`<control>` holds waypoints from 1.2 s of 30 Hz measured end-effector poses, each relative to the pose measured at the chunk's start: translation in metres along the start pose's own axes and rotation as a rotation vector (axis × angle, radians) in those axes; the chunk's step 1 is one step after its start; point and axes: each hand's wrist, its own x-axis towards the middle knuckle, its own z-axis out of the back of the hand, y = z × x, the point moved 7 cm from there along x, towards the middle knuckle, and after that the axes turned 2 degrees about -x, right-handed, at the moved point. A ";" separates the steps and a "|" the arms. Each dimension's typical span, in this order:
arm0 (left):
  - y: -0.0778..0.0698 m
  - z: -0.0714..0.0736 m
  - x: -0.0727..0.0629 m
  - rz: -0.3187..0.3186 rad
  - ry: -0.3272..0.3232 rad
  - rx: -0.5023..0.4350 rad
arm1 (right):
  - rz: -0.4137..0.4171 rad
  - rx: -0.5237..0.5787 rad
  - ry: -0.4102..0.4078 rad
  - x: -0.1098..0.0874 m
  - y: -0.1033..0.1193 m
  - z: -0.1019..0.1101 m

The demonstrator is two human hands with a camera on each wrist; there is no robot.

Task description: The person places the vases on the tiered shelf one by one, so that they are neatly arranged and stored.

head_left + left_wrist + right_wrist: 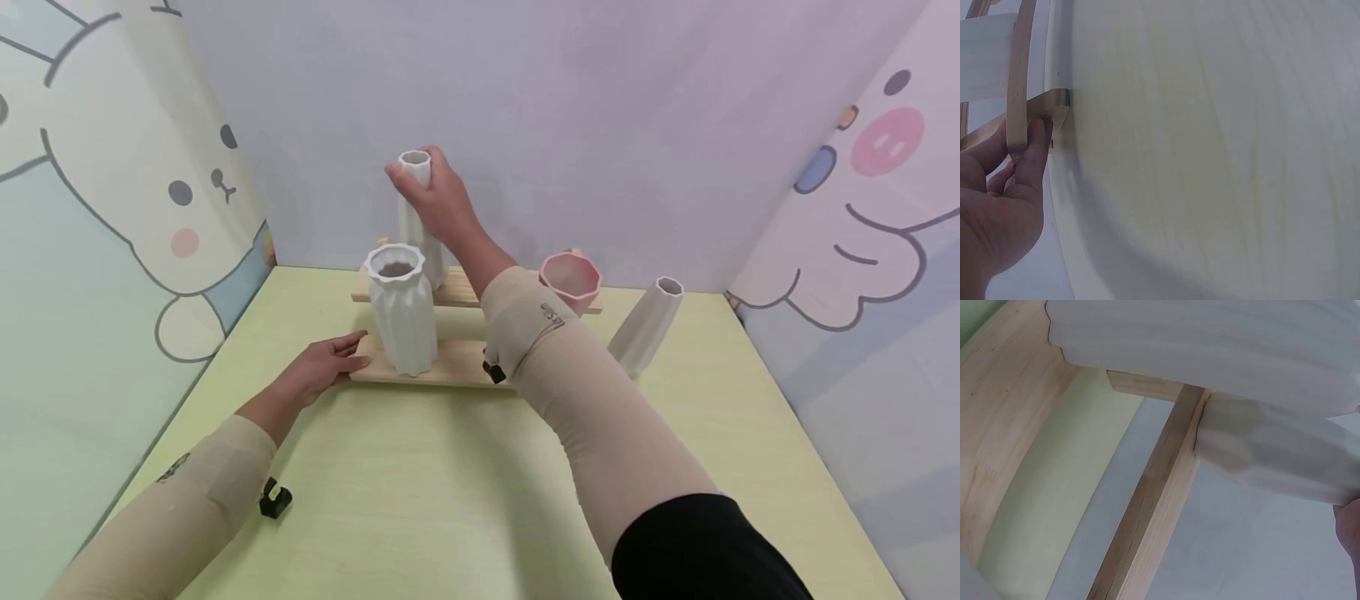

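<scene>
With the thumb on one side and fingers on the other, my right hand (444, 200) grips a tall slim white vase (411, 221) near its top. The vase's base is at the left part of the upper shelf (461, 287) of a two-tier wooden rack. In the right wrist view the faceted vase (1266, 447) meets the shelf edge (1160, 481), and only a bit of the hand (1350, 534) shows. My left hand (318, 371) pinches the left end of the lower shelf (465, 362); the left wrist view shows thumb and fingers around the wooden board (1017, 87).
A wider ribbed white vase (405, 321) stands on the lower shelf, in front of the slim one. A pink faceted pot (572, 279) is on the upper shelf's right end, partly behind my right sleeve. Another slim white vase (648, 329) stands on the table (420, 483) right of the rack.
</scene>
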 end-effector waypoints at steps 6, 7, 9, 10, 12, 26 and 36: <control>-0.002 0.001 0.001 -0.008 0.004 0.013 | -0.011 -0.008 -0.013 0.000 0.000 0.002; -0.002 0.001 0.001 -0.009 0.001 0.012 | -0.010 -0.009 -0.014 0.000 0.000 0.002; -0.003 0.002 0.001 -0.011 -0.002 0.011 | -0.012 -0.015 -0.013 0.001 0.001 0.003; -0.003 0.002 0.002 -0.009 -0.003 0.009 | -0.014 -0.019 -0.012 0.001 0.001 0.004; -0.004 0.001 0.002 -0.010 0.004 0.007 | -0.023 -0.030 -0.009 0.001 0.000 0.005; -0.003 -0.001 0.007 -0.012 0.003 0.009 | -0.035 0.026 0.076 0.004 0.047 0.052; -0.002 0.001 0.009 -0.014 -0.001 0.040 | 0.036 -0.121 0.064 -0.014 0.059 0.134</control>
